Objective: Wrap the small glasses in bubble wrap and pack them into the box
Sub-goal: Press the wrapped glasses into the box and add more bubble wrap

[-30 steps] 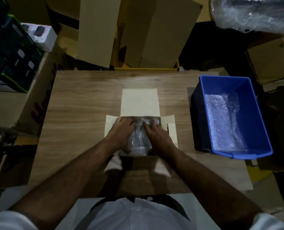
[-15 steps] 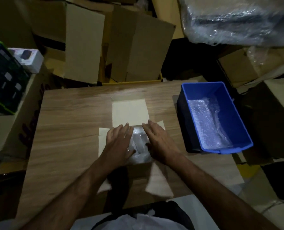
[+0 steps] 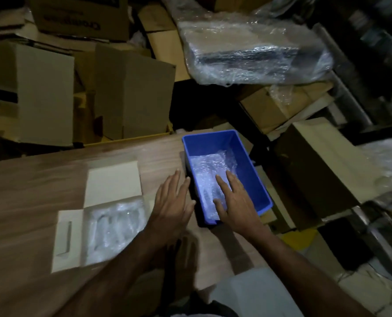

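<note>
Two hands are working over the wooden bench (image 3: pixel 41 179), both spread flat and holding nothing. Left hand (image 3: pixel 172 202) is hovering, fingers straight, just beside the near-left wall of the blue plastic bin (image 3: pixel 254 161). Right hand (image 3: pixel 233 197) is reaching into the bin, fingers extended over the bubble wrap (image 3: pixel 208 165) lying inside; contact cannot be confirmed.

Left of the hands, the white carton (image 3: pixel 69 236) is sitting open on the bench, flaps out, with wrapped glasses (image 3: pixel 115 227) lying inside it; count unclear through the blur and plastic. Judgement: at least part of the packing is done, and the person is probably fetching more wrap for the next glass. No unwrapped glass is showing. Carton is not yet closed.

Beyond the bench, stacked cardboard boxes (image 3: pixel 131 94) and a plastic-wrapped bundle (image 3: pixel 254 46) are sitting.
</note>
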{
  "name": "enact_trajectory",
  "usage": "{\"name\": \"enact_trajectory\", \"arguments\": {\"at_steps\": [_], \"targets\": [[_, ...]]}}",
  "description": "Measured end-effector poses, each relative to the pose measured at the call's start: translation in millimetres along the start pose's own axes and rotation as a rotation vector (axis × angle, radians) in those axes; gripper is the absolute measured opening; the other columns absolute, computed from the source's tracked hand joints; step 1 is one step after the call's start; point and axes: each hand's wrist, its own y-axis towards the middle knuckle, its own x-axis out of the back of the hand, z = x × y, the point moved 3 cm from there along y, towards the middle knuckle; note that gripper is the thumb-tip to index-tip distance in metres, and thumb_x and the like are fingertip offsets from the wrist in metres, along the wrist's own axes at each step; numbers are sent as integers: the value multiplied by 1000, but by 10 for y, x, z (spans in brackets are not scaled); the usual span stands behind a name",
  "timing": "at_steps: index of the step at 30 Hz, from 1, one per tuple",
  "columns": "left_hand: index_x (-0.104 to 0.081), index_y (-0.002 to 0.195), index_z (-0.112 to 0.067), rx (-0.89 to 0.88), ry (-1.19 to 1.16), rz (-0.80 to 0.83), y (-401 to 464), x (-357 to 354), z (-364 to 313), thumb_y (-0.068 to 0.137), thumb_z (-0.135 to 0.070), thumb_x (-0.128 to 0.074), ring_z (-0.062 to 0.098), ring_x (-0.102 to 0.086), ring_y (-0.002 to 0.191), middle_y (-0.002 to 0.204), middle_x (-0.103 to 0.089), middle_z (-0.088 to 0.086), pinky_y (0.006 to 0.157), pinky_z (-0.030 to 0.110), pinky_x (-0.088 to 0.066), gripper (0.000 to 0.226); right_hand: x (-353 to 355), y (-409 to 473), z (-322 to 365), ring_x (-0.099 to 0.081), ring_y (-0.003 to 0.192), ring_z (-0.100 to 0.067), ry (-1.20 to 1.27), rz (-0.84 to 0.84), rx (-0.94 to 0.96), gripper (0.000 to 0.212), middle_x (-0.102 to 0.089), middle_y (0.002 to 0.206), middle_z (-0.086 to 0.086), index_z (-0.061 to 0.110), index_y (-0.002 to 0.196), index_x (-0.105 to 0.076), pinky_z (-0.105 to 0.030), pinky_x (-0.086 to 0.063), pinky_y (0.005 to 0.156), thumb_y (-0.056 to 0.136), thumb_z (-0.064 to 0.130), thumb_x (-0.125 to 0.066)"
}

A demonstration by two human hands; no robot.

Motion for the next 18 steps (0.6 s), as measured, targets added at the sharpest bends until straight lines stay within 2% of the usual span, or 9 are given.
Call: {"name": "enact_trajectory", "arguments": {"at_steps": [3, 5, 7, 9, 11, 13, 15, 18], "targets": [[-47, 147, -7, 85, 17, 104, 347, -271, -197, 92, -43, -43, 39, -33, 145, 160, -32, 22, 116, 45, -19, 66, -49, 116, -505, -23, 151, -42, -50, 238, -15, 79, -23, 163, -26, 11, 157, -32, -49, -26, 123, 90, 40, -63], [-49, 146, -4, 116, 44, 164, 511, -457, -230, 90, -43, -41, 45, -38, 142, 158, -32, 26, 115, 49, -26, 68, -134, 240, -726, -17, 153, -39, -88, 423, 16, 91, -16, 164, -26, 14, 158, -28, -41, -20, 124, 85, 47, -72], [-48, 146, -3, 132, 102, 228, 594, -595, -218, 91, -43, -39, 48, -33, 144, 159, -26, 29, 114, 57, -33, 69, -227, 399, -831, -12, 154, -38, -101, 543, 70, 104, -11, 165, -26, 19, 160, -25, -39, -18, 125, 77, 55, -79], [-33, 155, -8, 181, 154, 287, 616, -689, -193, 94, -42, -34, 41, -10, 153, 166, -2, 24, 120, 56, -21, 70, -385, 530, -885, -8, 155, -37, -159, 665, 133, 114, -6, 166, -25, 23, 160, -23, -43, -19, 125, 70, 59, -83], [-18, 160, -17, 221, 141, 297, 611, -744, -164, 94, -41, -29, 29, 16, 153, 165, 19, 16, 123, 46, -4, 71, -598, 595, -947, -10, 154, -39, -207, 732, 184, 112, -6, 165, -26, 25, 157, -28, -48, -25, 123, 66, 58, -85], [-17, 161, -19, 225, 119, 281, 623, -741, -175, 93, -42, -22, 23, 21, 150, 164, 23, 14, 122, 42, 1, 72, -781, 598, -966, -21, 149, -42, -211, 715, 245, 90, -14, 162, -28, 26, 150, -42, -50, -36, 116, 73, 48, -82], [-20, 160, -19, 232, 98, 287, 630, -721, -201, 89, -44, -14, 28, 15, 153, 165, 20, 15, 123, 43, -1, 75, -888, 602, -962, -34, 142, -42, -168, 702, 277, 56, -28, 155, -29, 19, 138, -56, -48, -46, 107, 85, 30, -71], [-21, 160, -20, 235, 81, 278, 628, -698, -226, 94, -37, -22, 29, 12, 154, 165, 19, 16, 124, 41, 1, 67, -950, 657, -885, -56, 119, -39, -117, 654, 410, 17, -55, 123, -22, 8, 100, -71, -46, -56, 86, 88, 16, -63]]}}
